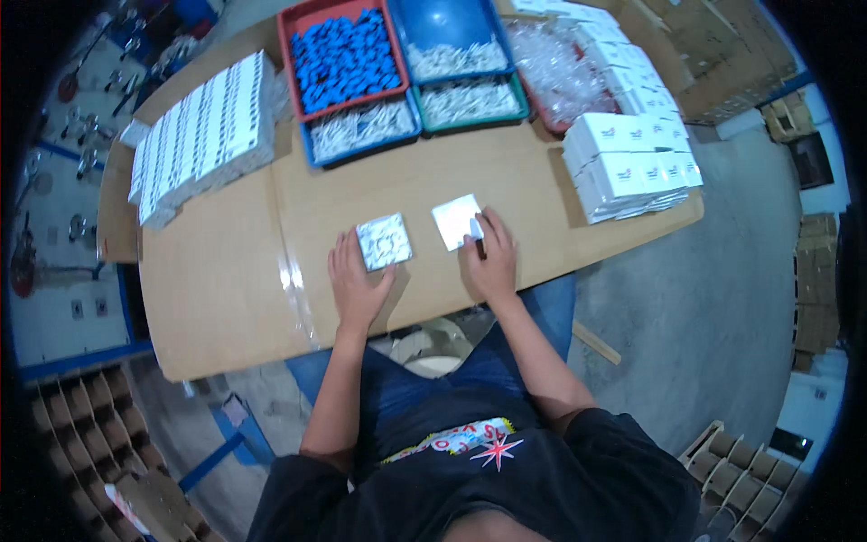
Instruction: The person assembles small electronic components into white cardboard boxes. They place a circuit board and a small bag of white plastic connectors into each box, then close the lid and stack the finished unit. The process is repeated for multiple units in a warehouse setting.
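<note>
**Two flat squares at the near edge, supplies ringed beyond**

Head view: The person sits at a cardboard-covered table (217,280), both forearms reaching forward. The left hand (354,287) is spread, its fingers along the left side of a patterned square (384,242) and its thumb at the near edge, perhaps to steady or square it up. The right hand (495,262) is curled at the right edge of a plain white square (454,222); whether thumb and fingers pinch that edge or merely rest there cannot be told. A dark strip shows between them, too small to identify. The two squares lie flat and apart, probably so each hand has its own.

Beyond them stand a red tray (357,106) of blue pieces and three trays of whitish pieces: a large blue tray (442,23), a smaller blue tray (367,151) and a green tray (479,127). They sit close together, likely for easy reach. Rows of white boxes (203,135) line the left; clear plastic bags (551,68) and stacked white boxes (628,172) fill the right, seemingly leaving the middle as working room.
</note>
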`<act>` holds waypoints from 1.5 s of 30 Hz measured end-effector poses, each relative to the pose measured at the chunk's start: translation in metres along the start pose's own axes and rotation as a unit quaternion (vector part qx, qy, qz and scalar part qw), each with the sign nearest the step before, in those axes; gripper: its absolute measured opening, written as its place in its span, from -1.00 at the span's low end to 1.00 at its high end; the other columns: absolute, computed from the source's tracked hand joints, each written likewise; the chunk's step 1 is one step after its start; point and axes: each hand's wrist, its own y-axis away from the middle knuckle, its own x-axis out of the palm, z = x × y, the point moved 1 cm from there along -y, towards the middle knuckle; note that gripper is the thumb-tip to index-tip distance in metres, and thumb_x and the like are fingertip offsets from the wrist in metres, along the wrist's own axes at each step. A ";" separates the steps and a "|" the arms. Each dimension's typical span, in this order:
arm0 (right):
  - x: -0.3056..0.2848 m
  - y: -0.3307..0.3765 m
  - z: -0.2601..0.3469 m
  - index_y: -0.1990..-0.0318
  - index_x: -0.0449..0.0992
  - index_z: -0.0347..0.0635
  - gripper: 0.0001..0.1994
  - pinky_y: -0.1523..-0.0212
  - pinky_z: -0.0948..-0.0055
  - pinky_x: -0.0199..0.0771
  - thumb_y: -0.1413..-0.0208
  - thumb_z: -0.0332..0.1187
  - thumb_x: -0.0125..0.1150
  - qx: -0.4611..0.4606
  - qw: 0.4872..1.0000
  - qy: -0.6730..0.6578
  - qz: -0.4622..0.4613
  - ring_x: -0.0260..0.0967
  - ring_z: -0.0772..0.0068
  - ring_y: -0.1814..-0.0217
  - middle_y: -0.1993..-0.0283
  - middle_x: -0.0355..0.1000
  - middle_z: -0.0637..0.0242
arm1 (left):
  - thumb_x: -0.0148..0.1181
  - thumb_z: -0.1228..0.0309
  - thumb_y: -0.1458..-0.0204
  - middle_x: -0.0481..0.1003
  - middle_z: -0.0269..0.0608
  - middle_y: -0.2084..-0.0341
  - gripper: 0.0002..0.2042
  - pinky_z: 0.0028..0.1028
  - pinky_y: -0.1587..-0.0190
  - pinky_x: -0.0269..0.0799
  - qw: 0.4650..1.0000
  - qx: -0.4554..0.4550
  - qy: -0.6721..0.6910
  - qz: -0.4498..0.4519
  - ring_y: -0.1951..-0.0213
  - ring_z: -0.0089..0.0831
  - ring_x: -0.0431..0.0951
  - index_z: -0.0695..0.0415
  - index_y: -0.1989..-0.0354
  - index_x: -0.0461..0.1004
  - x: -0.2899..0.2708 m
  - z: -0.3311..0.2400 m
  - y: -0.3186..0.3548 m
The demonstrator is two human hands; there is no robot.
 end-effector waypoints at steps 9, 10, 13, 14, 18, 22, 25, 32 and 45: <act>-0.090 -0.093 0.016 -0.14 0.50 -0.24 -0.62 -0.16 0.21 0.46 -0.19 -0.35 0.26 0.079 0.990 -0.099 0.068 0.50 0.05 -0.15 -0.09 0.54 0.04 | 0.37 0.14 0.05 0.26 0.05 -0.32 -0.13 0.03 -0.45 -0.08 0.999 -0.021 0.003 0.030 -0.43 0.01 0.13 0.26 -0.41 0.12 -0.004 -0.007 -0.006; -0.101 -0.116 0.014 -0.13 0.51 -0.23 -0.63 -0.15 0.21 0.47 -0.19 -0.34 0.25 0.050 0.993 -0.076 0.077 0.51 0.07 -0.15 -0.10 0.53 0.05 | 0.38 0.16 0.05 0.24 0.05 -0.34 -0.12 0.03 -0.46 -0.10 0.999 -0.026 -0.001 0.036 -0.44 0.01 0.11 0.25 -0.42 0.10 -0.008 -0.007 -0.006; -0.134 -0.194 -0.001 -0.09 0.54 -0.23 -0.66 -0.07 0.20 0.50 -0.20 -0.29 0.22 0.012 0.997 -0.012 0.078 0.55 0.08 -0.07 -0.05 0.56 0.06 | 0.38 0.16 0.06 0.24 0.06 -0.33 -0.12 0.04 -0.45 -0.11 0.998 -0.034 -0.001 0.045 -0.44 0.03 0.11 0.27 -0.41 0.11 -0.009 -0.011 -0.009; -0.142 -0.226 -0.012 -0.08 0.56 -0.22 -0.66 -0.05 0.19 0.52 -0.20 -0.26 0.21 0.005 0.996 0.007 0.091 0.56 0.05 -0.03 0.00 0.58 0.04 | 0.39 0.15 0.07 0.26 0.06 -0.32 -0.12 0.05 -0.45 -0.10 0.999 -0.035 -0.006 0.042 -0.43 0.04 0.12 0.28 -0.40 0.12 -0.008 -0.010 -0.009; -0.161 -0.355 -0.084 0.03 0.63 -0.19 -0.68 -0.01 0.11 0.54 -0.17 -0.21 0.19 0.015 0.977 0.180 0.112 0.58 -0.05 0.07 0.13 0.61 -0.02 | 0.39 0.13 0.08 0.27 0.09 -0.30 -0.11 0.08 -0.42 -0.06 0.999 -0.031 -0.009 0.041 -0.41 0.05 0.15 0.30 -0.39 0.14 -0.008 -0.013 -0.012; -0.164 -0.459 -0.153 0.12 0.65 -0.21 -0.70 0.00 0.02 0.54 -0.16 -0.20 0.17 0.077 0.937 0.330 0.085 0.57 -0.09 0.03 0.11 0.60 -0.07 | 0.38 0.08 0.08 0.26 0.11 -0.29 -0.10 0.05 -0.43 -0.06 0.997 -0.033 -0.035 0.063 -0.41 0.04 0.15 0.32 -0.39 0.13 -0.006 -0.013 -0.015; -0.150 -0.500 -0.189 0.11 0.66 -0.18 -0.69 0.02 -0.02 0.56 -0.17 -0.19 0.14 0.101 0.920 0.374 0.059 0.58 -0.08 0.03 0.10 0.60 -0.05 | 0.38 0.05 0.10 0.26 0.11 -0.29 -0.07 0.04 -0.44 -0.07 0.996 -0.038 -0.047 0.072 -0.42 0.03 0.14 0.32 -0.39 0.11 -0.006 -0.012 -0.016; -0.106 -0.543 -0.242 -0.06 0.56 -0.01 -0.68 -0.08 0.04 0.52 -0.14 -0.33 0.13 0.053 0.939 0.340 0.027 0.53 -0.03 -0.09 -0.04 0.56 0.02 | 0.37 0.03 0.10 0.24 0.09 -0.32 -0.05 0.08 -0.44 -0.09 0.994 -0.047 -0.053 0.084 -0.42 0.07 0.12 0.32 -0.40 0.09 -0.004 -0.009 -0.016; -0.127 -0.547 -0.250 0.11 0.62 -0.23 -0.69 0.09 0.26 0.54 -0.10 -0.20 0.30 0.107 0.992 0.057 -0.045 0.59 0.19 0.17 0.22 0.62 0.11 | 0.35 -0.03 0.09 0.25 0.11 -0.28 -0.05 0.07 -0.44 -0.10 0.994 -0.048 -0.057 0.080 -0.41 0.05 0.14 0.31 -0.39 0.10 -0.003 -0.009 -0.013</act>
